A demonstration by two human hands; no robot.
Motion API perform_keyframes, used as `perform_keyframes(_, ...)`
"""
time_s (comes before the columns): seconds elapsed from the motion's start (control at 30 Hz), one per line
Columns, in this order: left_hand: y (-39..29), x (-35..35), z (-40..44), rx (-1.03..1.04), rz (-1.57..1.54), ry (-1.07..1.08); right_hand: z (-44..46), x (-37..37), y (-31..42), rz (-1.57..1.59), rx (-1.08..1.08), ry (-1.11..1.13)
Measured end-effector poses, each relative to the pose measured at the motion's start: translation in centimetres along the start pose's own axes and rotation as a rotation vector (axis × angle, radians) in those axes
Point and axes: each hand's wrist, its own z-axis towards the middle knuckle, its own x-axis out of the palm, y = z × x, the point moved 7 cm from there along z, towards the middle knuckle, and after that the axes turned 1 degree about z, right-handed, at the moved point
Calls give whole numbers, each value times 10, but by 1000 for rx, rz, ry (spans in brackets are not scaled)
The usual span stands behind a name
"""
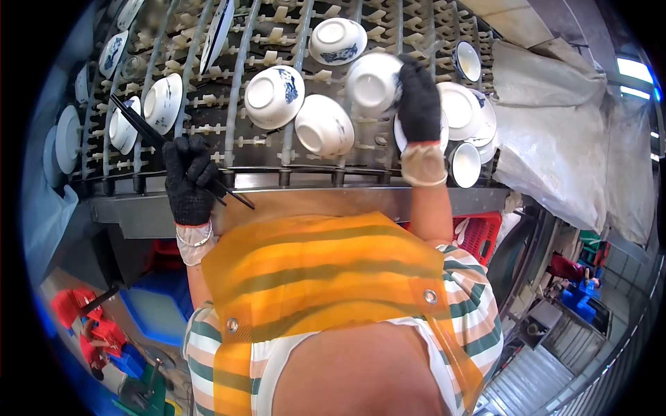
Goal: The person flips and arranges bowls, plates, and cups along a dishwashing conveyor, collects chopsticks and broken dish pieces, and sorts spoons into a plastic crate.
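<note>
My left hand, in a black glove, is closed around a pair of black chopsticks that point up and left over the conveyor. My right hand, also black-gloved, is at the right side of a blurred white bowl, its fingers at the rim. Upturned white bowls with blue patterns lie nearby: one at the centre, one below it and one above. Stacked white dishes are right of my right hand.
The pegged conveyor spans the top, with a metal edge before me. Plates stand at its left end. Plastic sheeting hangs at the right. Red crates and a blue bin sit below. People are in the background.
</note>
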Motion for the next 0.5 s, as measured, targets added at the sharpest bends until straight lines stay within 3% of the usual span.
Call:
perform_keyframes(0.07,4,4,0,-5,-16,9,33,-13,-15,236,267,16)
perform_keyframes(0.13,6,3,-2,27,108,-62,69,-18,-59,-228,28,180)
perform_keyframes(0.2,10,3,-2,28,129,-92,102,-18,-50,-608,-39,112)
perform_keyframes(0.3,14,6,-1,61,143,-105,167,-3,-51,-574,-291,-45)
perform_keyframes(0.43,20,4,-2,53,85,-147,240,49,-94,-880,-454,-92)
perform_keyframes(0.5,22,7,0,71,79,-149,260,76,-102,-865,-456,178)
